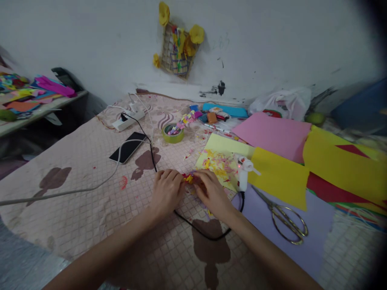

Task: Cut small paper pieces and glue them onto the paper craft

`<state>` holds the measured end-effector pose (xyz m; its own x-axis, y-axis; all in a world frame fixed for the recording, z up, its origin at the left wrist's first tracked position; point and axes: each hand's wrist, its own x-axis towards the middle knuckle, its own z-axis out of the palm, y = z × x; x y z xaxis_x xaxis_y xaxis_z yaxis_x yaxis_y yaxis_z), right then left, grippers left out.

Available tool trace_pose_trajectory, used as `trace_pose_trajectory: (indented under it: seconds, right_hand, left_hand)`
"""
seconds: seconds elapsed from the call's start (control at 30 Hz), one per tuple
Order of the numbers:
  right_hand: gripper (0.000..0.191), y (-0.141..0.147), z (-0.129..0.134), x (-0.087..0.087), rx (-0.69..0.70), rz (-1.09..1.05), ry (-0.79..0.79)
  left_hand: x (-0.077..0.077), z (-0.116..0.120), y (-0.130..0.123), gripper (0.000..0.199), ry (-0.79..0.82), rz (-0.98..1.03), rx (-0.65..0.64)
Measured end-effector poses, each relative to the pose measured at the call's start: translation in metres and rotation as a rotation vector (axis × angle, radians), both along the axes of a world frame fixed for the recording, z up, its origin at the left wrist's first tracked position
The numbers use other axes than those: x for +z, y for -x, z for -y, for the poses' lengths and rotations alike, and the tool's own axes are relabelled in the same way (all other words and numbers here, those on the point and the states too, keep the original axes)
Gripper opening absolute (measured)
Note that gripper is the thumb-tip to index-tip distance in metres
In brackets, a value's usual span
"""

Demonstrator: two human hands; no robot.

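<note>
Head view, and across our tabletop (87, 161) we'd guess we're partway: some bits bunched up, loose scraps (222, 161) left on the pale yellow sheet (216, 141) beyond the right hand (211, 191). Our left hand (167, 189) pinches the small colourful piece; right fingers curl at its other end, can't tell if gripping. That colourful piece (189, 178), between both hands, looks knobbly, red, yellow and purple, partly hidden.

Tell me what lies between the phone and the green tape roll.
Head view: a black cord and a pale cable run between phone and tape roll.
</note>
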<state>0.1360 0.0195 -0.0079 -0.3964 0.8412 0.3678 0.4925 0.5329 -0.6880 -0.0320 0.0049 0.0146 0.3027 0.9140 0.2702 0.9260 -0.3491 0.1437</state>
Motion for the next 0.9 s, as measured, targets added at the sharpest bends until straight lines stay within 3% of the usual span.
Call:
trace_pose_trajectory:
  seconds: [0.3,0.6,0.9]
  right_hand:
    - [0.034,-0.001,-0.001,0.001,-0.002,-0.007,0.0]
    - [0.036,-0.002,-0.001,0.002,0.005,-0.011,-0.011]
    - [0.036,-0.003,0.003,0.006,-0.078,-0.022,-0.032]
  left_hand:
    - [0.001,0.0,0.002,0.013,0.01,0.027,-0.018]
    - [0.014,0.015,0.012,0.021,-0.096,0.236,-0.028]
    - [0.006,0.018,0.024,0.011,-0.064,0.385,-0.027]
